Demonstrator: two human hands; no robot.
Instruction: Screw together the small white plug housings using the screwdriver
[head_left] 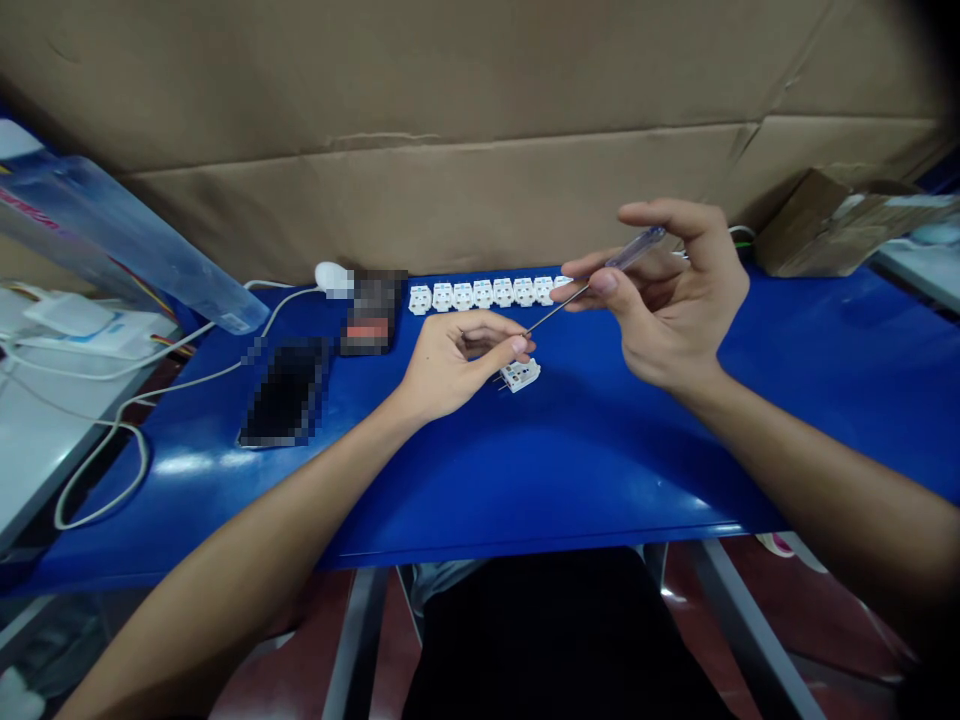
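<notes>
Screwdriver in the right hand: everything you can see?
A slim screwdriver with a translucent, pale purple handle and a long, thin metal shaft. The right hand pinches it between thumb and fingers, tilted with the handle high and the shaft slanting down toward the left hand. The tip ends at that hand's fingers; contact is unclear.

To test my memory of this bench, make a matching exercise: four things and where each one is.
Things:
1. small screwdriver
2. loose white connector block
3. row of white connector blocks
4. cardboard sheet

Places:
A. Standing behind the blue table
B. Held in the right hand
C. Lined up along the table's far side
D. Lying beside the fingertips of the left hand

Pairs: 1-B, 2-D, 3-C, 4-A
</notes>
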